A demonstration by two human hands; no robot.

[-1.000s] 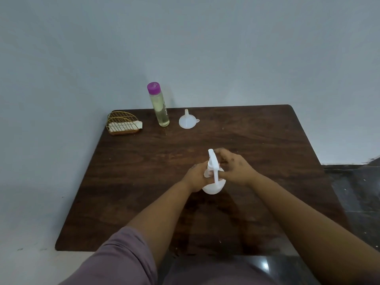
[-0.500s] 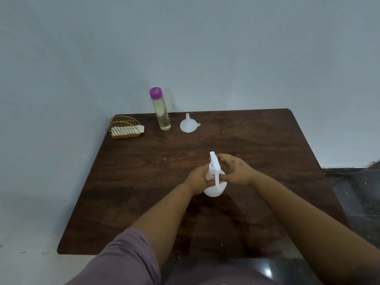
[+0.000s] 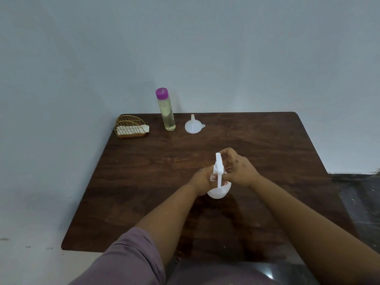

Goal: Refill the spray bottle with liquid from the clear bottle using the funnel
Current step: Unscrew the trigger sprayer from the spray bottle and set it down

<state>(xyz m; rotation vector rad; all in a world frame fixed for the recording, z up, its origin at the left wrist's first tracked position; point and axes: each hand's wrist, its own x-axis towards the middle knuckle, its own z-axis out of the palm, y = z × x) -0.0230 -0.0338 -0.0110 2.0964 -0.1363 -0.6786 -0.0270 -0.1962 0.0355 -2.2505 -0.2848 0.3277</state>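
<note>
A white spray bottle (image 3: 218, 190) stands near the middle of the dark wooden table (image 3: 267, 153). My left hand (image 3: 202, 179) grips its body from the left. My right hand (image 3: 239, 168) is closed around the white spray head at the top, fingers curled over the nozzle. At the back of the table a tall clear bottle (image 3: 167, 114) with a purple cap holds pale yellow liquid. A white funnel (image 3: 192, 126) sits wide end down just right of it, spout up.
A gold wire holder (image 3: 130, 128) with white paper lies at the back left corner. The table meets a pale wall behind. A dark floor shows past the table's right edge.
The view has tilted slightly, so everything sits lower in the frame. My right hand's fingers have shifted up over the spray head. The bottle stays in place.
</note>
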